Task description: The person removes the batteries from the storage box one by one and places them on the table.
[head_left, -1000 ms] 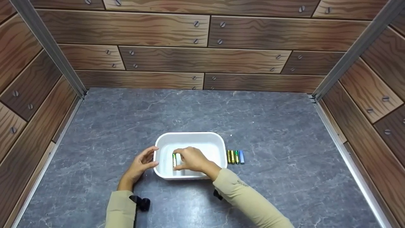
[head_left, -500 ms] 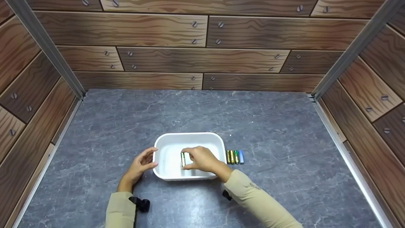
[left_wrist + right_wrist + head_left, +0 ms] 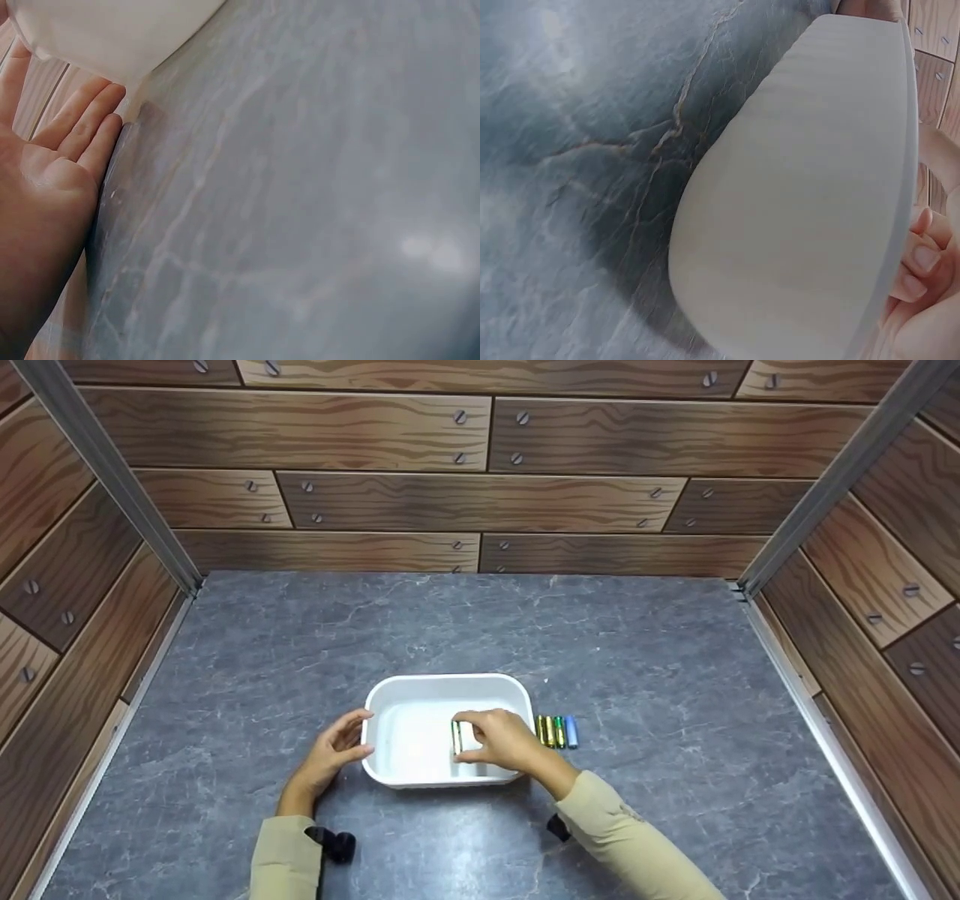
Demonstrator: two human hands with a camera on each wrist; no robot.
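Note:
My right hand (image 3: pixel 499 737) is inside the white plastic tub (image 3: pixel 409 769), pinching a green-and-white battery (image 3: pixel 457 737) by its ends between thumb and fingers. The battery stands lengthwise away from me, over the tub's floor. At the tub's left end, my left hand (image 3: pixel 335 746) has its thumb and fingertips against the outer wall. Its lower fingers (image 3: pixel 94 124) look straight in the left wrist view, just below the tub's side. The right wrist view shows the tub's outer wall (image 3: pixel 795 187), with curled right-hand fingers (image 3: pixel 922 259) behind the rim; the battery is hidden there.
Right beside the tub's right end, several batteries (image 3: pixel 550 732) lie in a row, gold, green and blue (image 3: pixel 572 732). The grey marbled tabletop (image 3: pixel 660 675) is bounded by wood-patterned walls (image 3: pixel 315 495) with metal corner posts.
My right hand has slid the pinched battery rightward inside the tub, from its left part to right of the middle. The left hand stays at the left wall, and the row of batteries is unmoved.

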